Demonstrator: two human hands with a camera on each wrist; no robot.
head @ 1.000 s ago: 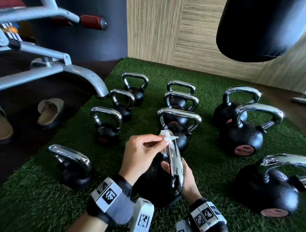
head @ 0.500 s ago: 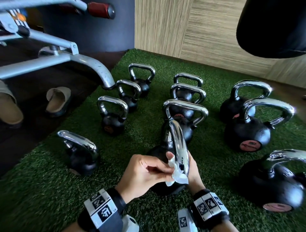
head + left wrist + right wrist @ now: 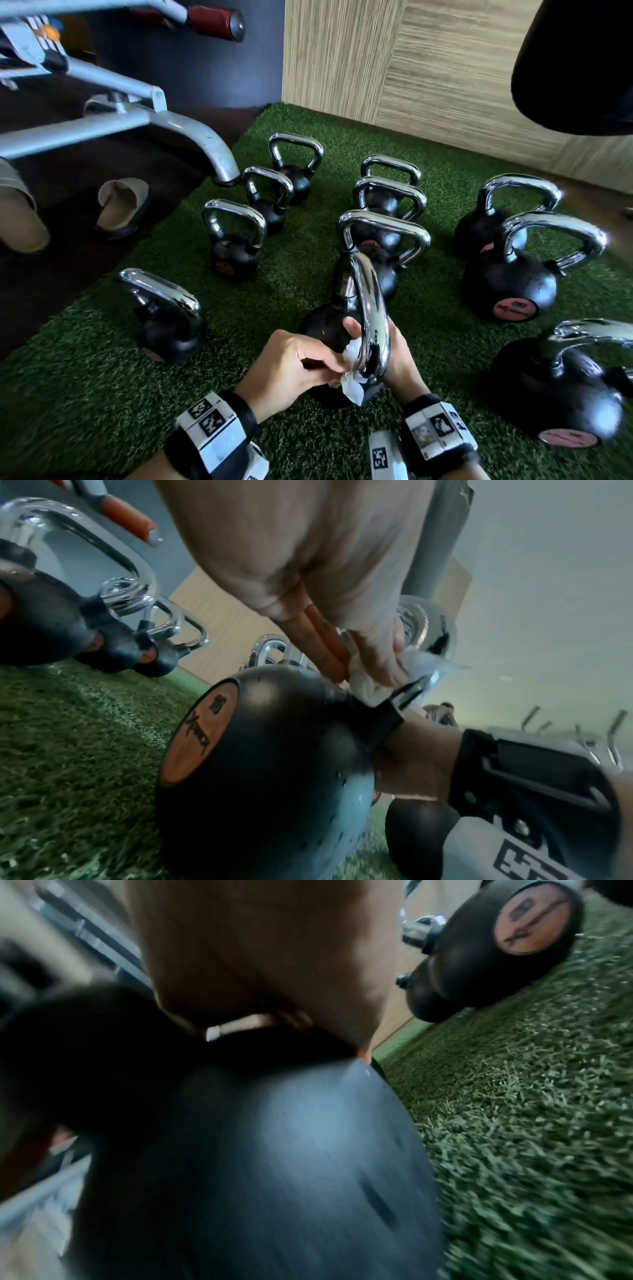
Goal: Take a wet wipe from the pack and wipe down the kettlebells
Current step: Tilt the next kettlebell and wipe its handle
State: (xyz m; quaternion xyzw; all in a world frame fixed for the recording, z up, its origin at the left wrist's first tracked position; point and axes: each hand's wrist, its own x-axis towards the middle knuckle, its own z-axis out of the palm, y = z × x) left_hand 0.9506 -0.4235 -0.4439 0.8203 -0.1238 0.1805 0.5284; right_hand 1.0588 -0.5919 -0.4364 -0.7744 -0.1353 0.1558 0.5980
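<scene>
Your black, chrome-handled kettlebell point(image 3: 368, 315) sits on the green turf mat point(image 3: 85, 394), nearest of the set, probably for reach. Your right hand point(image 3: 394, 353) clasps its handle from behind, seemingly to steady it, while your left hand point(image 3: 291, 370) pinches the crumpled white wet wipe point(image 3: 352, 380) against the chrome. Only the left wrist view shows the orange "16" badge point(image 3: 198, 739).

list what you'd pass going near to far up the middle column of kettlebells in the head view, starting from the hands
left hand pinching the wet wipe → held kettlebell, right hand on its far side → second kettlebell → third kettlebell → fourth kettlebell → wood-panel wall
</scene>
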